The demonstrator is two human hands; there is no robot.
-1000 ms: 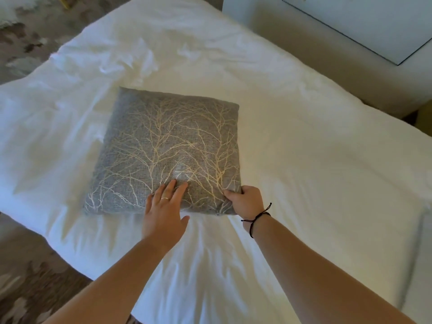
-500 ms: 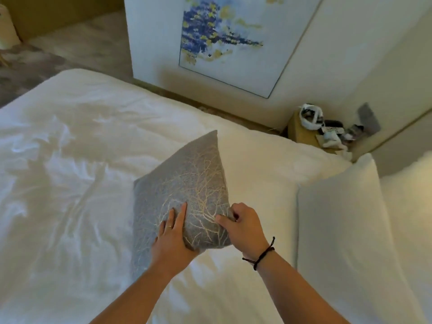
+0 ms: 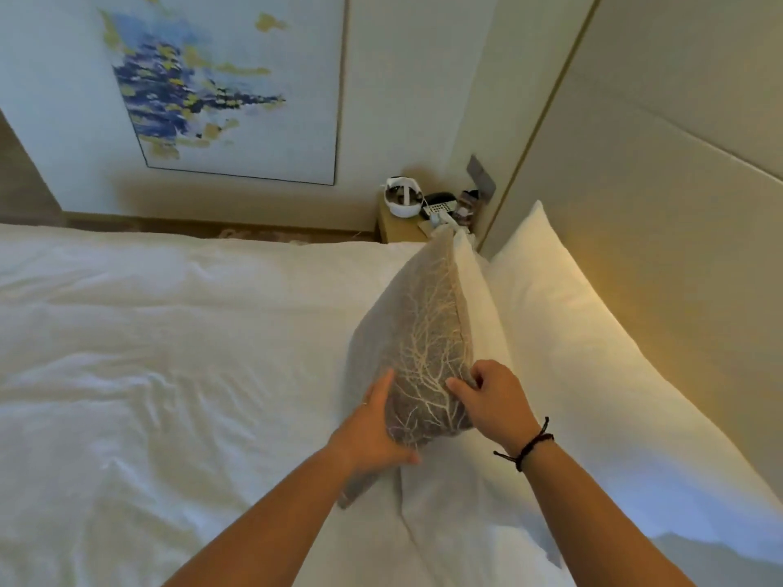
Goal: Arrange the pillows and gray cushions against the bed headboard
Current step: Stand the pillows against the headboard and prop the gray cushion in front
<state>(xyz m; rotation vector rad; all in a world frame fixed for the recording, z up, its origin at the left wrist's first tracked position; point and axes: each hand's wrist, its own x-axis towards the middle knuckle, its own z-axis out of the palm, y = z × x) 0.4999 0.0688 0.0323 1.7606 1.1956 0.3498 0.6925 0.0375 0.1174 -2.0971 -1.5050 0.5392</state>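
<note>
A gray cushion [image 3: 417, 332] with a pale branch pattern stands on edge on the white bed [image 3: 169, 353], leaning toward a white pillow [image 3: 478, 307]. A second white pillow [image 3: 572, 332] rests behind it against the beige headboard [image 3: 656, 184]. My left hand [image 3: 377, 425] holds the cushion's near left side, thumb underneath. My right hand [image 3: 491, 400] grips its near right edge with curled fingers. A gray shape [image 3: 712, 561] shows at the bottom right corner.
A small wooden nightstand [image 3: 398, 228] beyond the bed's far side holds a white round device [image 3: 402, 199], a phone and small items. A framed blue and yellow painting [image 3: 203, 86] hangs on the far wall.
The cushion was lifted from flat on the bed, turned upright and carried right to the pillows by the headboard. Both hands kept hold; the view swung toward the headboard.
</note>
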